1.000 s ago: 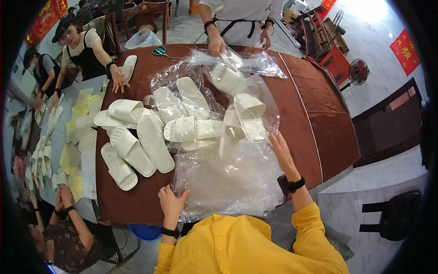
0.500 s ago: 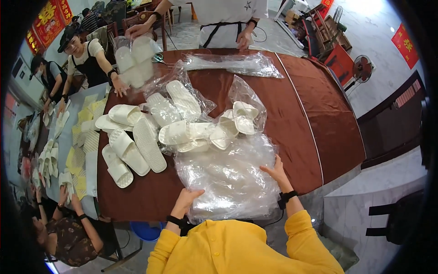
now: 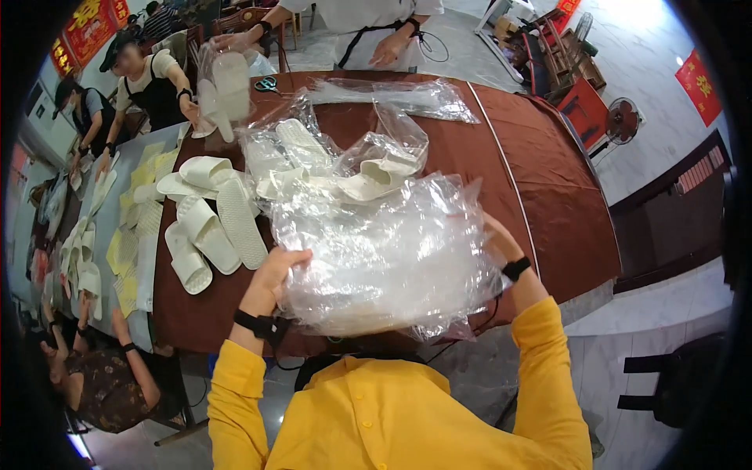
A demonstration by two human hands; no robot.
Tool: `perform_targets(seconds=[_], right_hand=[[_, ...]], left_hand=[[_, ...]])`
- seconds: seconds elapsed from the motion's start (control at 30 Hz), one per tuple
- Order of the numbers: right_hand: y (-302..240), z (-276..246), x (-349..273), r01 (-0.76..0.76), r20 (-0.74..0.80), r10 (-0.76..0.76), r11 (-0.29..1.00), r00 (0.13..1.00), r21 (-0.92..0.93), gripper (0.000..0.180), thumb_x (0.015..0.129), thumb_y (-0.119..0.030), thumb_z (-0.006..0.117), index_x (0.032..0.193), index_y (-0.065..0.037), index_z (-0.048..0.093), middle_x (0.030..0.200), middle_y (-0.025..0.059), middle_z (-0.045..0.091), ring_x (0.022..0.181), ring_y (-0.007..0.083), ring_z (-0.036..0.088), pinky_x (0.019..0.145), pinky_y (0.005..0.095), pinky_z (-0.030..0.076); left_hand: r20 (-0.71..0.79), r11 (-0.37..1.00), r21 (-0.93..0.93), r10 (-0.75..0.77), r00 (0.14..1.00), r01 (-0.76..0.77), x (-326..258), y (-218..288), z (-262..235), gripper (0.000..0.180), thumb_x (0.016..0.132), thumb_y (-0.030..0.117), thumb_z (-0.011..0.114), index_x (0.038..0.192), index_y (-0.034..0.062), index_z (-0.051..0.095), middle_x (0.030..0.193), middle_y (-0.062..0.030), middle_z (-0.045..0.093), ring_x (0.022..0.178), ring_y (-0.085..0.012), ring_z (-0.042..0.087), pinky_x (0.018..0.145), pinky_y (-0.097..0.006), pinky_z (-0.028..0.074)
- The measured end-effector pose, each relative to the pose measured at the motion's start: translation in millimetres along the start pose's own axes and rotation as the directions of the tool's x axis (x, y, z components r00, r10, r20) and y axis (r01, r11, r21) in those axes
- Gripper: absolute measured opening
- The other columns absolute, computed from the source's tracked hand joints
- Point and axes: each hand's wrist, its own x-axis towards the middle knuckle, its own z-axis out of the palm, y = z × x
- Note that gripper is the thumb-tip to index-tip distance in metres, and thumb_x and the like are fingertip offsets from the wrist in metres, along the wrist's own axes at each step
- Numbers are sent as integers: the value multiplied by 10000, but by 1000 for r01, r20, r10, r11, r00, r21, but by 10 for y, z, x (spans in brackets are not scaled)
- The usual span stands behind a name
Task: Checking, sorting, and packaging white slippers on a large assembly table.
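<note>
A thick stack of clear plastic bags (image 3: pixel 384 258) is raised in front of me at the near edge of the table. My left hand (image 3: pixel 280 270) grips its left side, thumb on top and fingers partly hidden. On the opposite side my right hand (image 3: pixel 501 239) holds the stack's edge, its fingers mostly covered by the plastic. Just beyond the stack lie bagged white slippers (image 3: pixel 372 182), partly hidden by it. Loose white slippers (image 3: pixel 210 235) rest in a pile to the left of my left hand, some sole up.
Brown cloth covers the table (image 3: pixel 548 204). Another bundle of clear bags (image 3: pixel 392 100) lies at the far side, with scissors (image 3: pixel 266 84) to its left. Across the table a person holds bagged slippers (image 3: pixel 232 86). Co-workers handle slippers at a grey table (image 3: pixel 141 274) on the left.
Both my hands have closed on the bag stack, which has come up and tilted. The bagged slippers beyond it have shifted. The person opposite has moved their bagged slippers slightly.
</note>
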Motion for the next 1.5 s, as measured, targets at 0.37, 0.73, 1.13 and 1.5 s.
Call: perform_targets(seconds=[0.37, 0.73, 1.13, 1.5], right_hand=[[-367, 66, 326, -341, -209, 287, 890, 935, -304, 468, 1033, -377, 452, 1342, -32, 521, 1298, 124, 565, 1036, 229, 633, 886, 335, 524], [364, 397, 264, -411, -19, 416, 889, 909, -200, 453, 1002, -336, 527, 1317, -10, 537, 1156, 101, 625, 990, 179, 638, 838, 311, 529], [1146, 1322, 476, -59, 15, 153, 468, 988, -882, 861, 730, -529, 760, 1473, -316, 382, 1534, 186, 313, 1383, 414, 342, 1036, 610, 351], [1274, 2015, 135, -170, -138, 175, 187, 975, -967, 837, 676, -323, 809, 1426, -296, 439, 1468, 177, 384, 1310, 423, 378, 956, 586, 393]], left_hand=[[308, 236, 659, 781, 543, -714, -1108, 679, -80, 381, 854, 118, 670, 1200, -11, 579, 1052, -107, 643, 910, -222, 645, 805, -341, 541], [277, 345, 444, 824, 493, -827, -2047, 1973, -1629, 481, 939, 295, 557, 1338, 29, 512, 1280, -132, 560, 1165, -250, 555, 1012, -387, 442], [-228, 242, 907, 970, 80, -344, -2214, 2905, -2866, 499, 977, 317, 492, 1371, 13, 477, 1361, -151, 504, 1209, -255, 526, 1029, -380, 429], [-602, 532, 57, 693, 396, -845, -958, 3605, -3538, 360, 932, 235, 585, 1226, 28, 596, 1221, -93, 617, 1123, -264, 590, 983, -439, 467]])
